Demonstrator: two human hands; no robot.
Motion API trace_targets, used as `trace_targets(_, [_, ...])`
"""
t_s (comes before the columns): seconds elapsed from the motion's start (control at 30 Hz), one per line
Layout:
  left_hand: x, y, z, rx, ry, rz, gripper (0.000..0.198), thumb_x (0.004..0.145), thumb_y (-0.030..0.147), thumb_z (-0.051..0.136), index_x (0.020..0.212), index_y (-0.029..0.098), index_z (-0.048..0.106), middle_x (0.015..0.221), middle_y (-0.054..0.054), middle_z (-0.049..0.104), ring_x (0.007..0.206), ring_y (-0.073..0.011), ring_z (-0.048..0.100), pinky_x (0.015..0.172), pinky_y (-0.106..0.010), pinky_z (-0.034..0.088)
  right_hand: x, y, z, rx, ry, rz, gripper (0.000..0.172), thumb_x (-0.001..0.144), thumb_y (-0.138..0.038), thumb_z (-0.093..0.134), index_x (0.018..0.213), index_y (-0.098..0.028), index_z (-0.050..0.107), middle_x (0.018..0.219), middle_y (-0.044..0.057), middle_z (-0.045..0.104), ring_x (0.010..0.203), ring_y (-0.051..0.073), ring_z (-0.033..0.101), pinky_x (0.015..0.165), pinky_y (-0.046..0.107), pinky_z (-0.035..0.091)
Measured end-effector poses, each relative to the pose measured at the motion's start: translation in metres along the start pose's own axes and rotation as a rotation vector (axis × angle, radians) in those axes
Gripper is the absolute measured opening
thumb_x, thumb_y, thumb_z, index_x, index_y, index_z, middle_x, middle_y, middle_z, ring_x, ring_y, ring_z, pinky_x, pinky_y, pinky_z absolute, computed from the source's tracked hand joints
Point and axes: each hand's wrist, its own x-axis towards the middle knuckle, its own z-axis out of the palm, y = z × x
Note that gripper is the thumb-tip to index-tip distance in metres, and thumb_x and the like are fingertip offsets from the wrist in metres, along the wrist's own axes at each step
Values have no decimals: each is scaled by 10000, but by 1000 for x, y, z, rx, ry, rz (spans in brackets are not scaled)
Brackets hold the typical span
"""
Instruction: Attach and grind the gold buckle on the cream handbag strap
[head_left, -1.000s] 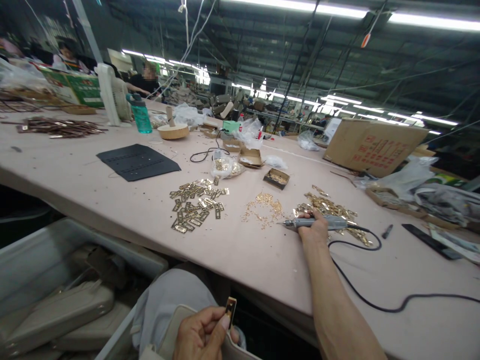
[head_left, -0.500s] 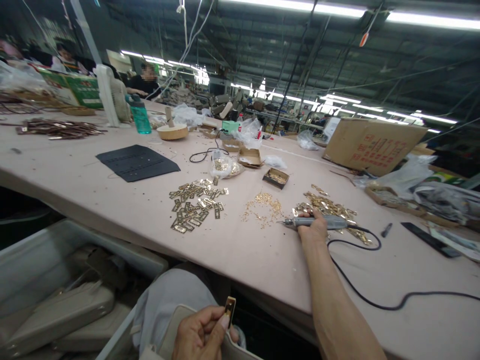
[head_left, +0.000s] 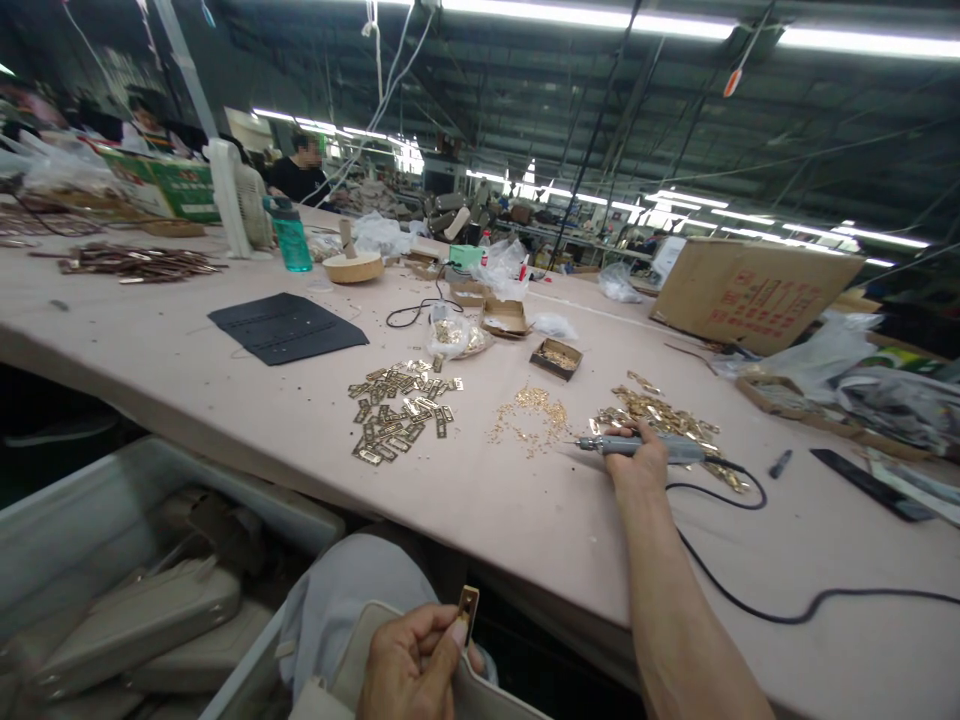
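My left hand (head_left: 411, 668) is below the table edge, over my lap, pinching a small gold metal plate (head_left: 468, 606) upright against a beige bag (head_left: 465, 695). My right hand (head_left: 636, 462) rests on the pink table (head_left: 187, 390), closed around a grey electric screwdriver (head_left: 645, 447) that lies flat with its tip pointing left. Its black cord (head_left: 750, 600) trails off to the right. In front of the tool lie a scatter of tiny gold screws (head_left: 529, 415), a pile of gold plates (head_left: 399, 410) to the left and a heap of gold fittings (head_left: 660, 415) behind my hand.
A black leather panel (head_left: 287, 327), small cardboard boxes (head_left: 556, 356), plastic bags, a teal bottle (head_left: 289, 232) and a white fan (head_left: 238, 198) stand farther back. A large cardboard box (head_left: 750, 290) is at the right. Beige bags (head_left: 135, 625) fill a grey bin at lower left. People sit far behind.
The view has shifted a little, so everything sits slightly lower and to the right. Both hands keep their hold and position.
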Motion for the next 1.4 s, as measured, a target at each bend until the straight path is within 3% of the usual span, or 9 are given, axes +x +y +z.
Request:
trace_targets(0.13, [0,13,6,72,3,-16,483,899,557,650,760,94,662,625,-100,692,252,-69,427,284,-143,196,-44,-11,8,-13,-105,34,204,936,-105,666,861,-177,490,780,-53,513,507,66,473,502,193,517])
trace_targets(0.33, [-3,22,6,79,26,-52,328,874,403,609,772,95,651,670,-119,728,267,-81,449,253,-153,255,-140,-22,10,-30,-293,53,143,965,-82,561,854,-172,550,841,-22,517,556,70,472,551,233,550])
trace_targets(0.43, [-6,22,7,54,55,-82,282,864,365,612,763,104,647,669,-109,735,261,-81,442,240,-157,252,-191,-15,6,-100,-415,69,141,899,-72,641,830,-153,548,878,2,519,600,72,458,592,227,545])
trace_targets(0.6, [-9,24,8,47,60,-82,236,876,297,592,744,109,645,648,-98,734,259,-81,441,239,-154,260,-248,10,3,-237,-456,1,217,803,-123,781,805,-162,567,865,7,528,622,90,444,595,219,498])
trace_targets(0.8, [-13,26,4,53,77,-42,217,897,256,582,775,94,656,645,-109,736,269,-83,440,251,-153,283,-270,28,3,-392,-567,-151,230,805,-238,834,789,-161,619,835,33,590,578,118,483,582,279,467])
trace_targets(1.17, [-11,12,1,5,70,-6,215,862,291,623,757,110,676,609,-91,727,270,-92,446,267,-162,285,-281,35,1,-435,-701,-135,168,890,-182,788,813,-156,642,851,42,593,588,128,510,596,287,441])
trace_targets(1.4, [-12,15,0,-2,68,2,231,843,316,626,751,109,675,618,-112,735,285,-103,457,262,-166,297,-282,38,0,-455,-764,-167,140,923,-145,741,835,-162,635,828,40,590,588,134,503,596,291,432])
